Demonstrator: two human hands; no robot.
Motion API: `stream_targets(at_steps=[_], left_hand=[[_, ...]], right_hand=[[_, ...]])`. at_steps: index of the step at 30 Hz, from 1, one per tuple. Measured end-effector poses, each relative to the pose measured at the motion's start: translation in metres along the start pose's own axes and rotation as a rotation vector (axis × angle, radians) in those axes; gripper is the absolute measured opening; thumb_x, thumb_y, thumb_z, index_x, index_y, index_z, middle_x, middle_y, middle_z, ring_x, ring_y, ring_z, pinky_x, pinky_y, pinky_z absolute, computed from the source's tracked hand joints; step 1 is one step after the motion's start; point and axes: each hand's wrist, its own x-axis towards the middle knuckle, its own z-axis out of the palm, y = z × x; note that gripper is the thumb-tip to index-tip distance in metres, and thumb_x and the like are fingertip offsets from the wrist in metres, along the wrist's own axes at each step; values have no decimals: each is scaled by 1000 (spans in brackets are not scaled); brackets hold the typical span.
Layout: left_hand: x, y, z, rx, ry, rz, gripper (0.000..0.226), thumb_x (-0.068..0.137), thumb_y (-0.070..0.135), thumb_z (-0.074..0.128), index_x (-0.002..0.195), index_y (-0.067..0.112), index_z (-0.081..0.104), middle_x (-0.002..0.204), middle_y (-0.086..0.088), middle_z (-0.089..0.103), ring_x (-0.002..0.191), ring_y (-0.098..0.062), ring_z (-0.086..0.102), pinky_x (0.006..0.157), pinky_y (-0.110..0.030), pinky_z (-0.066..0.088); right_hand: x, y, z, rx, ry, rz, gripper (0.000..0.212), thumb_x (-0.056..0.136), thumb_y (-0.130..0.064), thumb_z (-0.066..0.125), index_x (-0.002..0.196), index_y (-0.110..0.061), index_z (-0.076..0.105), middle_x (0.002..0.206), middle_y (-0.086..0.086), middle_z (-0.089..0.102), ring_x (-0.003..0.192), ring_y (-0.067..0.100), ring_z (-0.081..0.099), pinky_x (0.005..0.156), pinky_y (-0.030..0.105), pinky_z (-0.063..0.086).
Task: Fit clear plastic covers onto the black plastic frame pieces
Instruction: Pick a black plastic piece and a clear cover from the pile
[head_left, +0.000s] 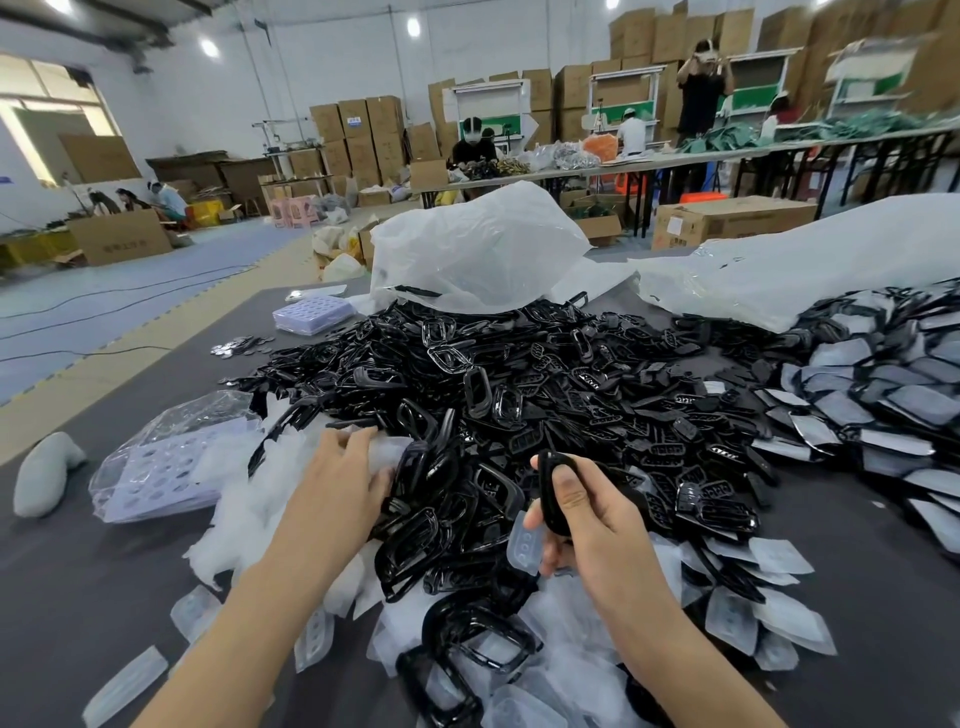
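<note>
Nearest you, glossy black oval plastic frame pieces (478, 639) lie on scattered clear plastic covers (737, 613) on the dark grey table (78, 587). Your right hand (587, 525) curls round one black frame (553, 488), held upright, with a single clear cover (524, 545) just below it, touching the hand. Your left hand (337, 483) rests, fingers nearly straight, on a white heap of covers (244, 467), left of the big black pile (519, 384).
</note>
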Motion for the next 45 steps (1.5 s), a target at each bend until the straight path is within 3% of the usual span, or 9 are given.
stream_targets(at_steps=[4, 7, 11, 18, 24, 28, 31, 35, 45], left_hand=[[1, -3, -3, -39, -4, -48, 31, 103, 26, 52, 131, 13, 53, 127, -4, 53, 96, -23, 61, 76, -27, 39], [-1, -3, -6, -109, 47, -60, 6, 102, 20, 53, 102, 15, 56, 96, -1, 63, 80, -20, 57, 67, -32, 39], [-5, -2, -7, -156, 60, -74, 13, 102, 20, 50, 89, 16, 49, 80, -1, 58, 70, -15, 52, 59, -30, 34], [-16, 2, -13, -246, 24, -43, 26, 100, 23, 47, 77, 18, 35, 61, 0, 44, 53, -14, 37, 51, -34, 31], [-26, 16, -22, -465, -55, -133, 26, 100, 22, 40, 77, 11, 34, 54, 9, 34, 49, -8, 30, 55, -35, 29], [-39, 32, -36, -571, 111, -125, 31, 99, 25, 49, 71, 16, 39, 54, 11, 44, 50, -4, 43, 55, -31, 34], [-48, 55, -37, -778, 195, -139, 26, 97, 28, 58, 77, 13, 54, 66, 3, 70, 64, -8, 65, 61, -20, 46], [-56, 80, -19, -967, 118, -119, 6, 97, 21, 62, 93, 20, 57, 71, -4, 72, 66, -12, 69, 64, -16, 49], [-70, 80, -2, -946, 67, 68, 28, 101, 18, 55, 111, 43, 56, 78, 1, 66, 63, -14, 64, 64, -23, 54]], right_hand=[[0, -1, 0, 6, 3, 6, 24, 94, -42, 48, 91, -32, 69, 74, 5, 71, 50, 15, 54, 51, 31, 49], [0, 0, -1, 6, 12, 10, 25, 98, -38, 48, 99, -22, 68, 74, 6, 71, 50, 15, 54, 51, 31, 49], [0, 1, -1, -5, 17, 23, 24, 104, -31, 47, 102, -19, 67, 74, 7, 71, 50, 16, 53, 50, 29, 49], [-1, -1, 2, -21, 13, 14, 29, 105, -31, 45, 90, -33, 69, 75, 6, 72, 51, 15, 55, 50, 27, 50], [-3, -2, 3, -18, 9, 21, 28, 106, -30, 45, 89, -29, 68, 75, 5, 71, 52, 15, 54, 51, 27, 50], [-4, -5, 3, 68, -22, 37, 24, 95, -39, 50, 89, -27, 70, 78, 6, 72, 57, 15, 59, 53, 26, 51], [-4, -6, 4, 162, -107, 68, 25, 93, -38, 54, 96, -25, 76, 95, 8, 76, 77, 17, 69, 63, 26, 57], [-4, -7, 5, 236, -194, 100, 29, 93, -42, 61, 106, -21, 77, 120, 7, 73, 96, 20, 72, 75, 30, 59], [-3, -5, 5, 171, -221, 160, 29, 90, -43, 62, 106, -27, 78, 101, 2, 75, 92, 14, 71, 75, 26, 56]])
